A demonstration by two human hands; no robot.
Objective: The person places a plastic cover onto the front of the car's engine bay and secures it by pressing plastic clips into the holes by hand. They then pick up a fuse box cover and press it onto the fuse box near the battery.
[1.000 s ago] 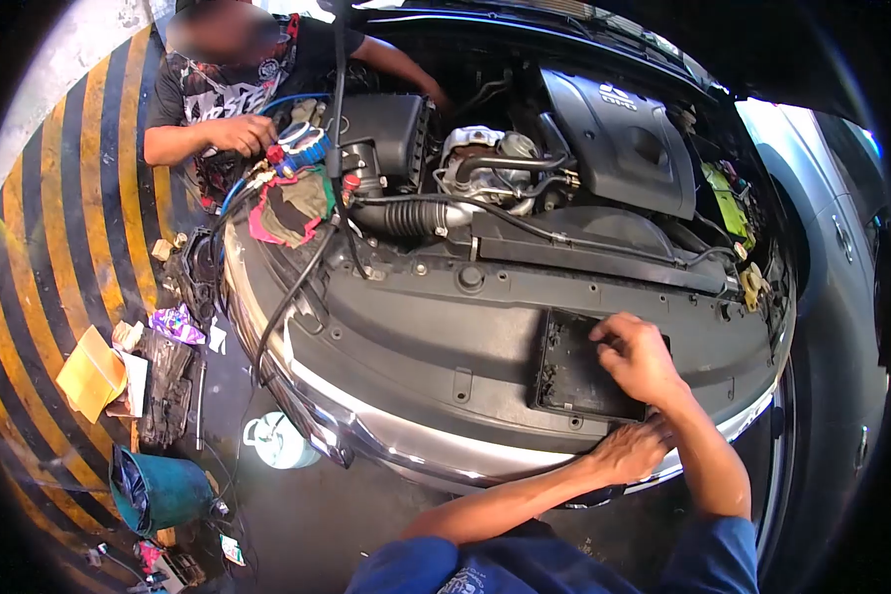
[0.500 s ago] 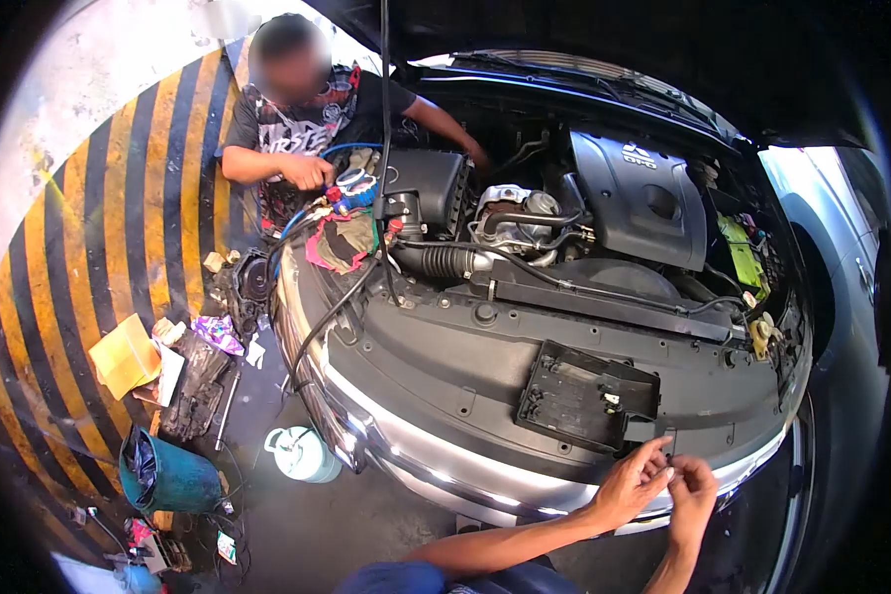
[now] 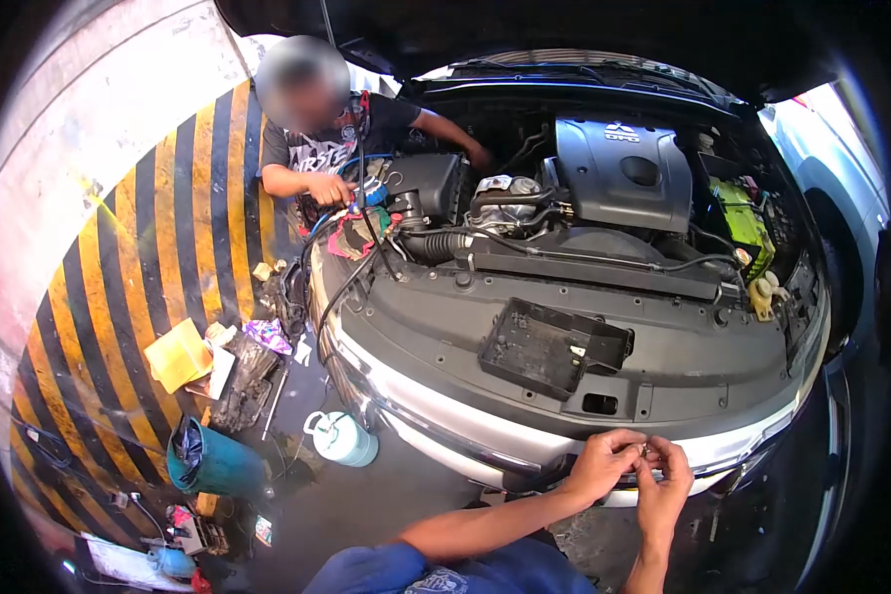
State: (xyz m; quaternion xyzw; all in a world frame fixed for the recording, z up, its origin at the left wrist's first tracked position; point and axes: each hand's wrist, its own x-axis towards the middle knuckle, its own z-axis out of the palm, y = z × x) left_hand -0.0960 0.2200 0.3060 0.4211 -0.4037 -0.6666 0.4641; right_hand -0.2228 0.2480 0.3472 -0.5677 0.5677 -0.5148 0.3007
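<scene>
My left hand [image 3: 607, 465] and my right hand [image 3: 666, 483] meet in front of the car's front edge. Their fingertips pinch together around a small item [image 3: 645, 451], too small to name. Just beyond them, an open black plastic tray [image 3: 535, 356] rests on the dark radiator cover [image 3: 416, 332], tilted a little to the right. A small pale piece lies inside the tray. Below my hands runs the silver front [image 3: 708, 450] of the car.
Across the engine bay a co-worker [image 3: 317, 139] holds a blue gauge [image 3: 370, 191]. Nearby are the engine cover [image 3: 619, 173] and a yellow-green battery [image 3: 742, 226]. On the floor stand a pale gas cylinder [image 3: 345, 440] and a green bucket [image 3: 223, 463]; a folder [image 3: 178, 356] lies near them.
The view has shifted, so the car and floor items sit differently in the picture. My hands have drawn back from the tray's corner toward me, still pinched together.
</scene>
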